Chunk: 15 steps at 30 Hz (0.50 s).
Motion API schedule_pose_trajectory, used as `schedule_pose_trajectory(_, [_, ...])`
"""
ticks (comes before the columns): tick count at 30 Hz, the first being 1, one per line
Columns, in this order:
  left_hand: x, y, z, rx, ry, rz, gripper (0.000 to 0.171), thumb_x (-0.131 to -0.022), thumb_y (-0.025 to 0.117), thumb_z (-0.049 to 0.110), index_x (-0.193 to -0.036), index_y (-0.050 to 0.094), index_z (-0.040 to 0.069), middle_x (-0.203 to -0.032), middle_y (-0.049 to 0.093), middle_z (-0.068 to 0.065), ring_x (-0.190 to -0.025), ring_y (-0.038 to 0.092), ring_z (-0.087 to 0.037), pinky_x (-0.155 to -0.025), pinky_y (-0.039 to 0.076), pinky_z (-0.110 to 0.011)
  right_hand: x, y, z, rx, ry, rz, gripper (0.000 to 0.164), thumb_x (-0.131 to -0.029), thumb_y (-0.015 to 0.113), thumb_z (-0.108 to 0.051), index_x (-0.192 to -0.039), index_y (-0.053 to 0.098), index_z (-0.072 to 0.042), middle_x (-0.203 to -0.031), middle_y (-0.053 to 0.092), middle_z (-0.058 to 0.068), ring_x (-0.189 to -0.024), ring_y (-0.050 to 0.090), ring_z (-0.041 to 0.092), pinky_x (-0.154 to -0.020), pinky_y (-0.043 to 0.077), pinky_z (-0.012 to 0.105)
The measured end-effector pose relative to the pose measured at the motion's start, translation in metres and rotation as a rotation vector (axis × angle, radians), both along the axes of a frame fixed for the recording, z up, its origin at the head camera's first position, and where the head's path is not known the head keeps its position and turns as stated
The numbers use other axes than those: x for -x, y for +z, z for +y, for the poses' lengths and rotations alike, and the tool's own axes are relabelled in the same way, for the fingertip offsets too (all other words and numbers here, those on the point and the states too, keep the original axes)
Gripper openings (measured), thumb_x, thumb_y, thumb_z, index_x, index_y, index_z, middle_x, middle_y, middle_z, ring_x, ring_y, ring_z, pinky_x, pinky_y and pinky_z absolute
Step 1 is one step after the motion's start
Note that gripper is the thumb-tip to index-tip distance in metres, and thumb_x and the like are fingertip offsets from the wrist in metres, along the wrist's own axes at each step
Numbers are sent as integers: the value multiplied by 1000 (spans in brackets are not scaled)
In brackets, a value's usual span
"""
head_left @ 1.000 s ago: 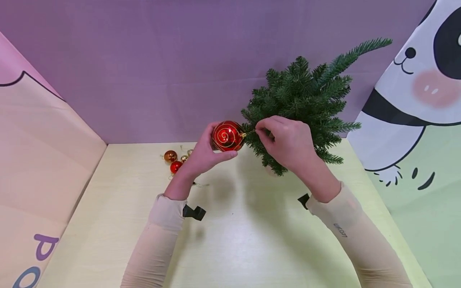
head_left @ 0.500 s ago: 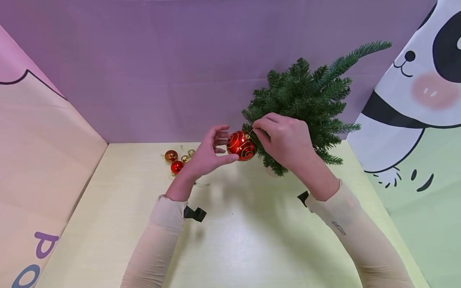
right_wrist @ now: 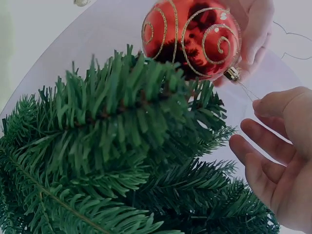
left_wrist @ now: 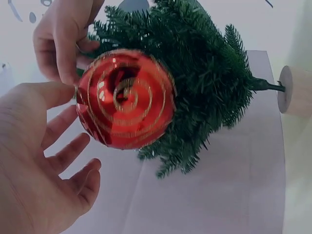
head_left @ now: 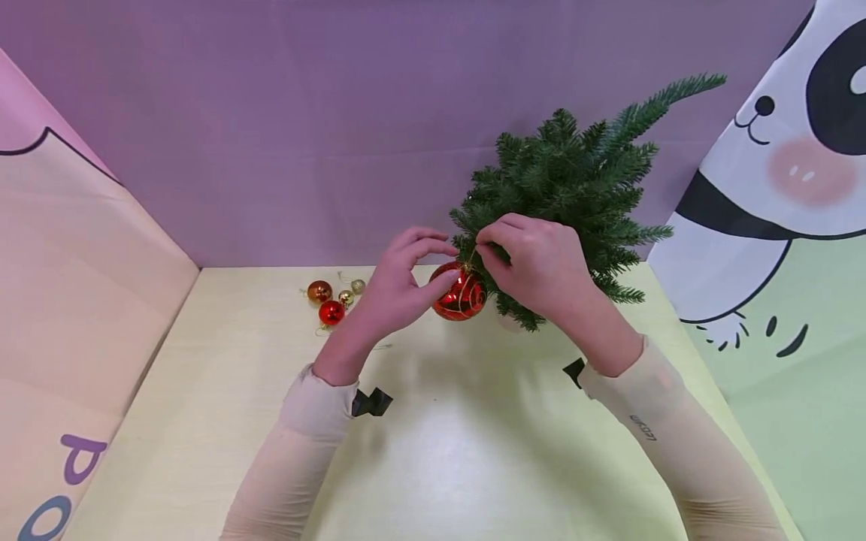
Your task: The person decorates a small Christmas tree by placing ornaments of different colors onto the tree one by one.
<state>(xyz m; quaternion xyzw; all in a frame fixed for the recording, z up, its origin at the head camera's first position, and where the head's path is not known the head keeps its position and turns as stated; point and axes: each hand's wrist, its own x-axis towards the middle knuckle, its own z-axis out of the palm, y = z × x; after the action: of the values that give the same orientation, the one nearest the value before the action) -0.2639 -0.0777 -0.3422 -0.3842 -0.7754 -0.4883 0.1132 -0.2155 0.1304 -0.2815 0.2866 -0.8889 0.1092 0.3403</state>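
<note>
A shiny red Christmas bauble (head_left: 461, 302) with gold glitter swirls hangs beside the front left of a small artificial Christmas tree (head_left: 564, 176). Thumb and fingertips of my right hand (head_left: 537, 263) pinch its thin hanging string (right_wrist: 248, 92), just above the gold cap (right_wrist: 232, 73). My left hand (head_left: 399, 289) is at the bauble's left, fingers spread and loosely bent. In the head view its thumb overlaps the top of the ball; whether it touches cannot be told. Green branches in the right wrist view cover the bauble's lower edge.
On the table (head_left: 433, 451), left of the hands, lie several small ornaments: a brown ball (head_left: 319, 291), a red ball (head_left: 331, 312) and gold ones (head_left: 358, 286). The tree's round wooden base (left_wrist: 295, 90) shows in the left wrist view. A purple backdrop (head_left: 304, 135) stands behind.
My left hand has let go of the bauble, which has swung down and right below my right hand. The left fingers have moved toward the string; the right hand has stayed nearly still.
</note>
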Motion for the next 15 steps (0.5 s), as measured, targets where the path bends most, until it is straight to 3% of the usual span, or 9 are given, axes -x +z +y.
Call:
schedule_pose_trajectory(5, [-1,5,7,-1,14,98,20,-88,72,17,-104,72,5,-119,59,-6,-116,49,-21,-96,40,-39,-1,0,0,12,-2,-10,5,-85,70,-12,-87,73,-9,-88,71,2,-58,61,16,-46,46,33])
schedule_pose_trajectory(15, [-4,9,12,-29,-3,102,13,-88,72,16,-99,74,8,-113,61,-7,-109,51,-18,-88,44,-36,-2,0,-1,27,-4,-51,6,-86,68,-14,-87,72,-10,-89,71,2,-57,58,15,-46,45,32])
